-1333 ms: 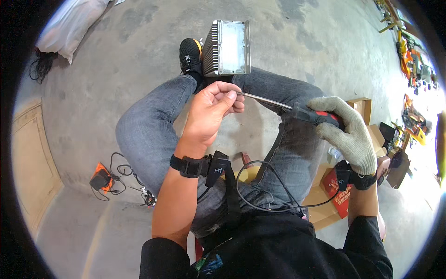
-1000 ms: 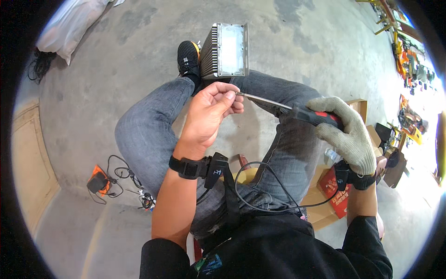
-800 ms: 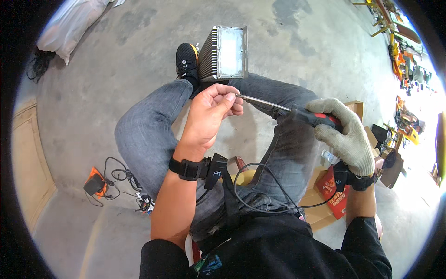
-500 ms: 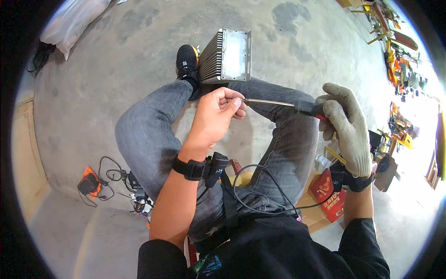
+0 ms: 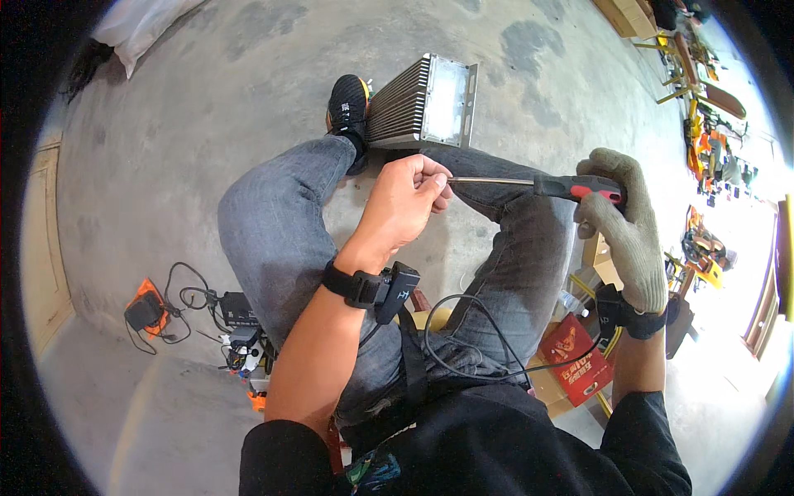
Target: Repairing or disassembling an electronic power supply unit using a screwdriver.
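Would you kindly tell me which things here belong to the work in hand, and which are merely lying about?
In hand:
- screwdriver, handle in the gloved right hand
- its tip, pinched by the bare left hand
- finned floodlight by the foot

Lying about:
- red packet
- orange device and cables
- white sack

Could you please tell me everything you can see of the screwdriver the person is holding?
The screwdriver lies roughly level above the knees. Its handle, black with a red patch, sits in the gloved right hand; its thin bare-metal shaft runs leftward, and its tip is hidden within the pinched fingers of the bare left hand.
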### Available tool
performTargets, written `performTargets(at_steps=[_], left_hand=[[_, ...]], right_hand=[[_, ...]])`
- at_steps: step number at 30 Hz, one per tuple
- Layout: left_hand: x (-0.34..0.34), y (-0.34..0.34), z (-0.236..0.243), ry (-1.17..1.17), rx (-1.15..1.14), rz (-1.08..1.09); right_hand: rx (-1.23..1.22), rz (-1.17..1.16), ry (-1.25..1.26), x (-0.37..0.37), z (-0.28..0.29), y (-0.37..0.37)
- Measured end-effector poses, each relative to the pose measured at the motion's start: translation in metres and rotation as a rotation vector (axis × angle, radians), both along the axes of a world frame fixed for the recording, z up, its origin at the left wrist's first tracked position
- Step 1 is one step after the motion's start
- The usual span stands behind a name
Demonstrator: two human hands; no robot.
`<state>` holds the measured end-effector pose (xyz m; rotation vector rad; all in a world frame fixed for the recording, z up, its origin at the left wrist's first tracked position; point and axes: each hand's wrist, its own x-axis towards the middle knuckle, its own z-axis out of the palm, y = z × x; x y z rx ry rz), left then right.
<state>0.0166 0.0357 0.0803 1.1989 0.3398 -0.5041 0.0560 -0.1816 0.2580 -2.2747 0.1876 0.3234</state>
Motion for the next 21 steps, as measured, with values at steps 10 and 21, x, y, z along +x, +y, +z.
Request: performTargets(at_steps=[10,21], left_hand=[[0.001,-0.011,-0.009,0.043,-0.102,0.048],[0.002,-0.010,-0.016,0.121,-0.164,0.170]], right_hand=[[0.053,-0.005,0.065,0.007,-0.003,0.002],[0.046,0.010,0.006,0.020,-0.005,0.002]])
